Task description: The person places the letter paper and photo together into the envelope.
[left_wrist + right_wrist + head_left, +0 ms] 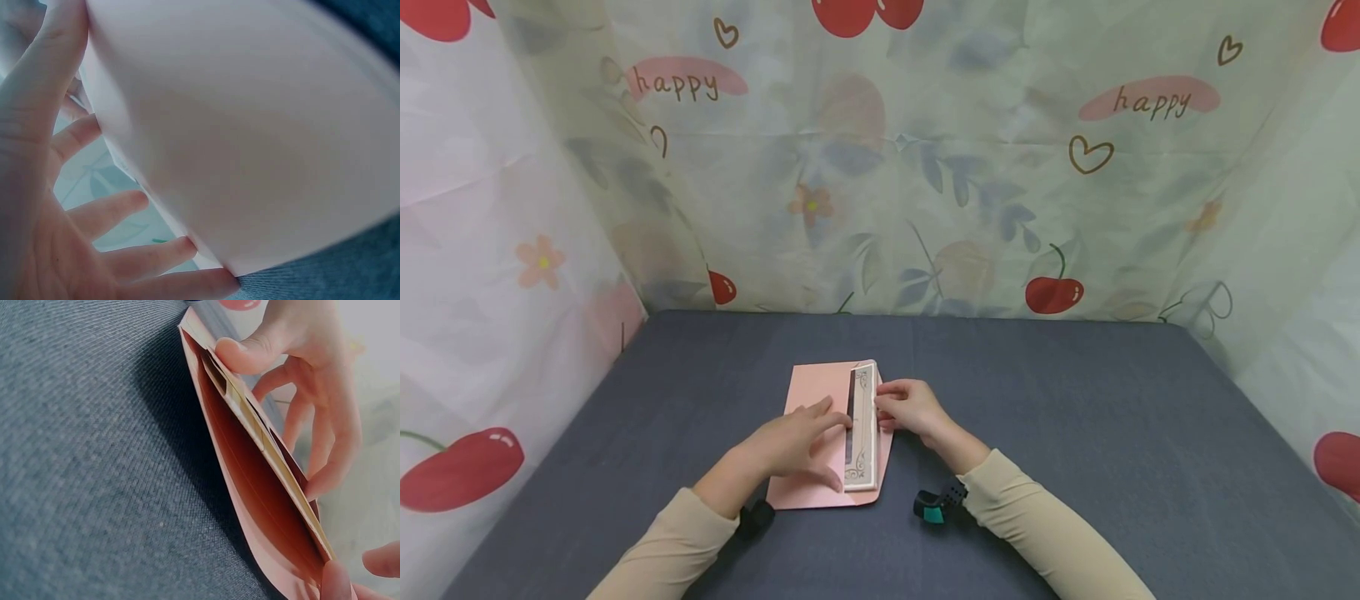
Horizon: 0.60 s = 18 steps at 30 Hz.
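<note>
A pink envelope [820,383] lies on the table, its side toward my right hand gaping in the right wrist view. Along that side is a pale card [863,433] with scroll-printed ornament and a dark strip on its left. The card's layered, yellowish edge shows at the pocket's mouth. My left hand [793,442] rests across the envelope, fingers spread, with a fingertip by the dark strip. In the left wrist view its fingers touch the envelope's edge. My right hand [913,408] pinches at the card's right edge with bent fingers; the exact contact is partly hidden.
A dark grey cloth [1075,417] covers the table. Behind it and at both sides hang printed curtains [925,167] with cherries and flowers. A dark strap with a teal-marked device [934,507] sits at the right wrist.
</note>
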Motion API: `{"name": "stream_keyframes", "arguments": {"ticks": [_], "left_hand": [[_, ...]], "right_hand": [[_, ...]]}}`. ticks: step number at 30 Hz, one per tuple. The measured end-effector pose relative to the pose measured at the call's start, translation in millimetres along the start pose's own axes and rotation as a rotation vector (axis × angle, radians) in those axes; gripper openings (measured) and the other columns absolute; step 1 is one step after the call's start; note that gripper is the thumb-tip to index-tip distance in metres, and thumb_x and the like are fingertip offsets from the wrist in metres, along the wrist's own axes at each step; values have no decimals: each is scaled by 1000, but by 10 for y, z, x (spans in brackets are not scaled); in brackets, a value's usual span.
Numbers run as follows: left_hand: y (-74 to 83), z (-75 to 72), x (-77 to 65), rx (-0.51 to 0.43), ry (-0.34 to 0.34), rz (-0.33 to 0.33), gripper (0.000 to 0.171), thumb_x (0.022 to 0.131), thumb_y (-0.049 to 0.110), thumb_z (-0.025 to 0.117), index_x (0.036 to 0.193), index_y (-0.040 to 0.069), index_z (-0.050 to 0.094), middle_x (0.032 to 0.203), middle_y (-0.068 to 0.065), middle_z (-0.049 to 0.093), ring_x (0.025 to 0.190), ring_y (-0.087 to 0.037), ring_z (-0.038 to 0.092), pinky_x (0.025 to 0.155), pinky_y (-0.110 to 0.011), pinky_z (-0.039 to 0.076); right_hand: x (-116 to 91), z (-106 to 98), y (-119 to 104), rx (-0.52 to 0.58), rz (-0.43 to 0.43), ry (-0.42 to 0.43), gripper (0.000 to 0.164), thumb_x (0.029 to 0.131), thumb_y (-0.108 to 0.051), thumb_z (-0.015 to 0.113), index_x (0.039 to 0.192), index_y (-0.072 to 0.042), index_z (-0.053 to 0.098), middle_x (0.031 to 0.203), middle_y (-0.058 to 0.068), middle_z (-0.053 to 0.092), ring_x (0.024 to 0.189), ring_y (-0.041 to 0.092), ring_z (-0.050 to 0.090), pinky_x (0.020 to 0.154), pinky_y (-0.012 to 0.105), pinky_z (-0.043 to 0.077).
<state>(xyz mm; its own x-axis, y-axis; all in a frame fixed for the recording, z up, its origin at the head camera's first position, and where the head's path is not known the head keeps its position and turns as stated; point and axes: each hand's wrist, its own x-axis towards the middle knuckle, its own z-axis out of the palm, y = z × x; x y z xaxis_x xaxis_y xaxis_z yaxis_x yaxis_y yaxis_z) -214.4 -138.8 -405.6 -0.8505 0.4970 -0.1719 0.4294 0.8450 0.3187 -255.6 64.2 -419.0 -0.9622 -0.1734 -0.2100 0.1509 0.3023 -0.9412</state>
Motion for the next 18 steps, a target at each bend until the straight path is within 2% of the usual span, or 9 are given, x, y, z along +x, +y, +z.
{"name": "stream_keyframes", "arguments": {"ticks": [11, 18], "left_hand": [[-10, 4, 11, -8, 13, 8, 76, 61, 59, 77, 125, 28, 49, 149, -21, 32, 128, -48, 41, 95, -57, 41], [-10, 9, 6, -6, 16, 9, 77, 60, 59, 77, 124, 28, 49, 148, -21, 34, 128, -44, 43, 94, -55, 43]], "right_hand": [[-21, 7, -23, -22, 0, -2, 31, 90, -11, 57, 117, 4, 59, 97, 17, 65, 66, 10, 62, 63, 25, 55], [0, 21, -32, -18, 16, -5, 31, 90, -12, 57, 116, 3, 60, 95, 15, 65, 65, 9, 62, 62, 25, 55]]}}
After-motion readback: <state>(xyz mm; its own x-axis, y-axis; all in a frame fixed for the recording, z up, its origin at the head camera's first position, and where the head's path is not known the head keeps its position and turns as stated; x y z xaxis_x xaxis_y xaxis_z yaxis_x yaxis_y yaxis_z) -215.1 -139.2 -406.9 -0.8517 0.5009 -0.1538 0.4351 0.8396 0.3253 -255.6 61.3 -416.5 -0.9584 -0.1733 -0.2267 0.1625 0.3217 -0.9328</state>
